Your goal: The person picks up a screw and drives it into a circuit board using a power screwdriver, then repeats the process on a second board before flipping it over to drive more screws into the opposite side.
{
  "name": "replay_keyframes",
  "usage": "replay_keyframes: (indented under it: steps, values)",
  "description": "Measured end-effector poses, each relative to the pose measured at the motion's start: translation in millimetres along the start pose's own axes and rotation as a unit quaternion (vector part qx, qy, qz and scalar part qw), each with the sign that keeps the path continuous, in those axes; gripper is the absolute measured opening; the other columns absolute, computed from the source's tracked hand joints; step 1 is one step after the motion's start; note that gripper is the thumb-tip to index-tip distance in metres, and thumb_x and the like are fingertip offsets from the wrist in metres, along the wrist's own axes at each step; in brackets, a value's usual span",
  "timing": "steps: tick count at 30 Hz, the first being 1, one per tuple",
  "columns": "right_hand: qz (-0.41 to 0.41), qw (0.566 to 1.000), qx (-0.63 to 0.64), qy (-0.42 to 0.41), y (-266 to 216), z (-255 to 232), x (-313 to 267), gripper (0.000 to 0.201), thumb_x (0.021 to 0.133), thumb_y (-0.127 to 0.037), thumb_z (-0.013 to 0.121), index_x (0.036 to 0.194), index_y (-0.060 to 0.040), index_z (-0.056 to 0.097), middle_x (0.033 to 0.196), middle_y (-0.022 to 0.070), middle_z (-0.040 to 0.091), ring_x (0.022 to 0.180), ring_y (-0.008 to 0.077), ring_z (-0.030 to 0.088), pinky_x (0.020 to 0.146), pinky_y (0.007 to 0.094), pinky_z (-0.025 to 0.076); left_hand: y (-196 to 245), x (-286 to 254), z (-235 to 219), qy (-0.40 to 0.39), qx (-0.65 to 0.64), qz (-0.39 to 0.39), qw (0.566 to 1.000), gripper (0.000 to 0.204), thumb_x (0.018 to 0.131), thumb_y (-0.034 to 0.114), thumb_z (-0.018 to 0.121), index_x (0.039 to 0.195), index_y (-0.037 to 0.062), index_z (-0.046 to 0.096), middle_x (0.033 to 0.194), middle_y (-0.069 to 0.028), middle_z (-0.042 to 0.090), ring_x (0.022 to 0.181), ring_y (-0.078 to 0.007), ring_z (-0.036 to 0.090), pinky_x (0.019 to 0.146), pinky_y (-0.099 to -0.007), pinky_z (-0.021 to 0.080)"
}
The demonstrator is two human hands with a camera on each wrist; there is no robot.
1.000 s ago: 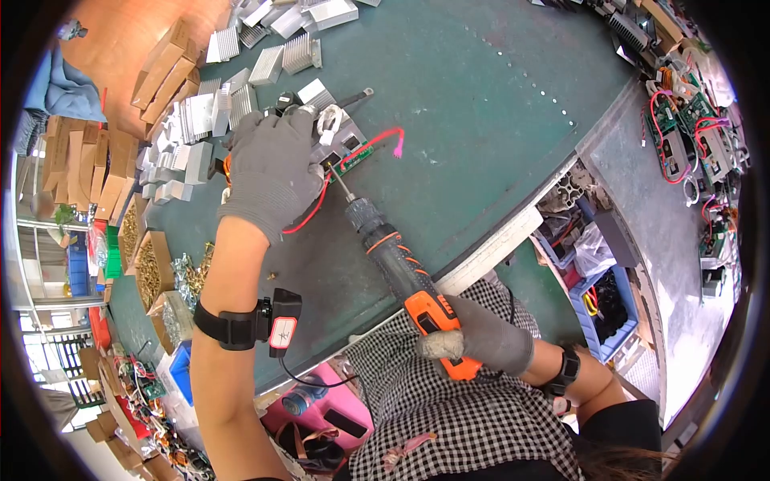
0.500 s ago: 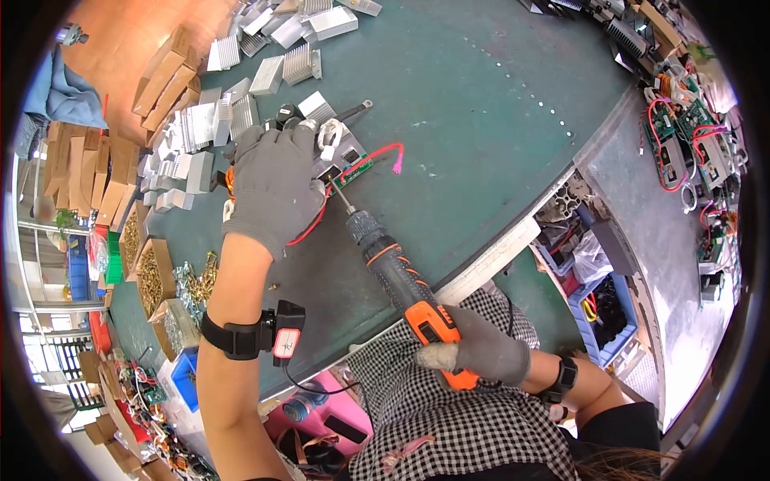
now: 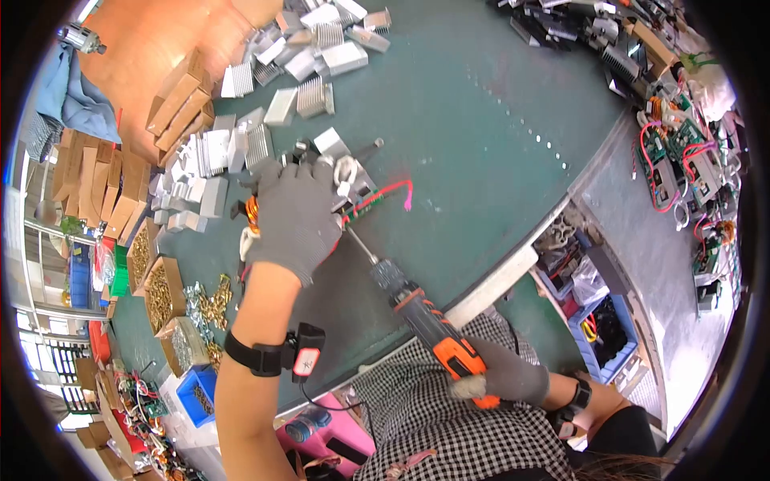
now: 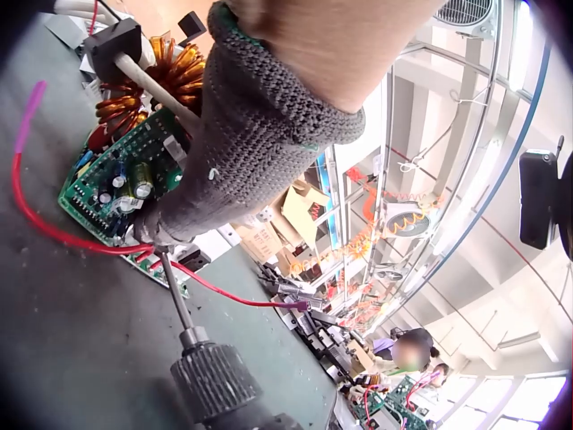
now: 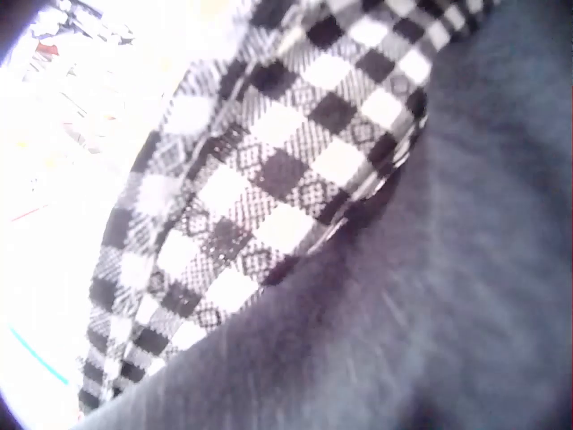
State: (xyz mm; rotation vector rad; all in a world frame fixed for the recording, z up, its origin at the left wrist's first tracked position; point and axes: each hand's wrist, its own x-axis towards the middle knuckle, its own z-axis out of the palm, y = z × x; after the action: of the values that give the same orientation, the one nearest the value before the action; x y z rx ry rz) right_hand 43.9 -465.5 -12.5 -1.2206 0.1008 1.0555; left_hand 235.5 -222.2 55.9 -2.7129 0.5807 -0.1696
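Observation:
In the head view a grey-gloved left hand [image 3: 297, 212] lies over a circuit board assembly and grips it, its thumb by the board's near edge. The green circuit board [image 4: 125, 184] with a copper coil [image 4: 170, 81] and red wires [image 4: 63, 235] shows in the left wrist view. The gloved right hand [image 3: 509, 373] holds an orange and black power driver [image 3: 433, 329] by its handle. The driver's long bit [image 4: 176, 296] reaches the board's edge beside the left thumb; its tip is hidden there. Checked cloth and a blurred dark surface fill the right wrist view.
Silver heat sinks [image 3: 212, 152] lie beyond and left of the board. At the left stand a box of brass screws [image 3: 163, 297] and a blue tray [image 3: 195, 394]. More circuit assemblies [image 3: 682, 160] lie at the right, above a blue bin [image 3: 607, 337].
The head view has shifted, so the whole scene appears moved. The left hand still grips the assembly and the right hand still holds the driver, its bit lower against the board's edge.

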Motion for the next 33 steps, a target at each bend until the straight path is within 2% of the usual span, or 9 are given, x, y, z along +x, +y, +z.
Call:
replay_keyframes:
  steps: [3,7,10,15,18,26,30,31,33]
  values:
    - [0.007,1.0,-0.012,0.016,2,-7,-11,0.052,0.076,-0.03,0.079,0.11,0.0005,0.052,0.082,0.0015,0.056,0.074,0.0092,0.053,0.065,0.0265,0.046,2,0,8,0.068,-0.001,-0.008,0.998,0.045,0.069,0.026,0.072,0.106,0.0067,0.056,0.093,-0.0079,0.062,0.093,-0.0208,0.058,0.091,-0.0352,0.035]
    - [0.019,0.999,0.033,-0.005,6,-10,-11,0.054,0.078,-0.034,0.077,0.109,0.0005,0.05,0.08,0.0031,0.057,0.07,0.0107,0.056,0.061,0.0267,0.047,6,2,-1,0.007,-0.026,-0.046,0.999,0.042,0.07,0.026,0.071,0.106,0.0091,0.056,0.093,-0.0073,0.062,0.096,-0.0202,0.057,0.091,-0.0356,0.035]
    - [0.019,0.992,0.123,-0.022,12,-4,-13,0.054,0.079,-0.034,0.075,0.112,0.0006,0.048,0.081,0.0045,0.057,0.066,0.0125,0.057,0.057,0.0275,0.048,6,-2,4,0.042,0.019,-0.035,0.998,0.044,0.07,0.027,0.072,0.108,0.0097,0.056,0.095,-0.0076,0.062,0.097,-0.0207,0.057,0.092,-0.0358,0.034]
    - [-0.012,0.989,0.14,-0.051,16,-9,-18,0.053,0.08,-0.034,0.073,0.111,0.0001,0.047,0.079,0.0063,0.055,0.058,0.0156,0.058,0.051,0.0281,0.047,8,-2,6,0.026,0.052,-0.053,0.997,0.031,0.082,0.019,0.057,0.112,0.0106,0.056,0.098,-0.007,0.063,0.099,-0.0208,0.057,0.092,-0.0363,0.035]
    - [-0.007,0.99,0.132,-0.041,23,-9,-20,0.051,0.079,-0.032,0.073,0.109,-0.0004,0.047,0.076,0.006,0.054,0.057,0.0156,0.058,0.05,0.0283,0.048,4,-2,12,0.039,0.037,-0.046,0.997,0.05,0.071,0.029,0.071,0.114,0.0095,0.054,0.1,-0.0071,0.061,0.099,-0.0213,0.056,0.09,-0.0361,0.035]
    - [0.009,0.994,0.11,-0.001,23,-5,-20,0.049,0.078,-0.031,0.075,0.106,-0.001,0.047,0.077,0.006,0.055,0.057,0.0155,0.058,0.05,0.0289,0.048,5,-2,6,0.032,-0.017,-0.057,0.998,0.047,0.071,0.023,0.068,0.114,0.0093,0.055,0.1,-0.0075,0.062,0.099,-0.0224,0.056,0.09,-0.0355,0.036]
    - [0.012,0.993,0.113,-0.012,23,-7,-20,0.049,0.078,-0.03,0.076,0.106,-0.0006,0.049,0.078,0.0065,0.056,0.059,0.0156,0.059,0.051,0.029,0.049,4,-5,6,0.044,-0.034,-0.048,0.997,0.045,0.07,0.02,0.067,0.112,0.0078,0.056,0.1,-0.0085,0.061,0.099,-0.0234,0.055,0.092,-0.0353,0.036]
    - [0.007,0.993,0.116,-0.008,23,-6,-20,0.049,0.078,-0.03,0.076,0.106,-0.0004,0.049,0.079,0.0066,0.056,0.06,0.0156,0.059,0.052,0.0292,0.049,0,-7,6,0.058,-0.052,-0.037,0.996,0.044,0.069,0.017,0.067,0.111,0.0061,0.057,0.103,-0.0097,0.061,0.104,-0.0268,0.055,0.093,-0.0392,0.038]
    - [-0.001,0.995,0.095,0.012,23,-8,-20,0.051,0.075,-0.029,0.075,0.107,0.0003,0.049,0.078,0.0072,0.057,0.061,0.0162,0.059,0.053,0.0293,0.049,-3,-23,-1,0.16,-0.113,0.002,0.981,0.044,0.07,0.015,0.066,0.112,0.0058,0.057,0.107,-0.0096,0.061,0.11,-0.0291,0.052,0.095,-0.0422,0.039]
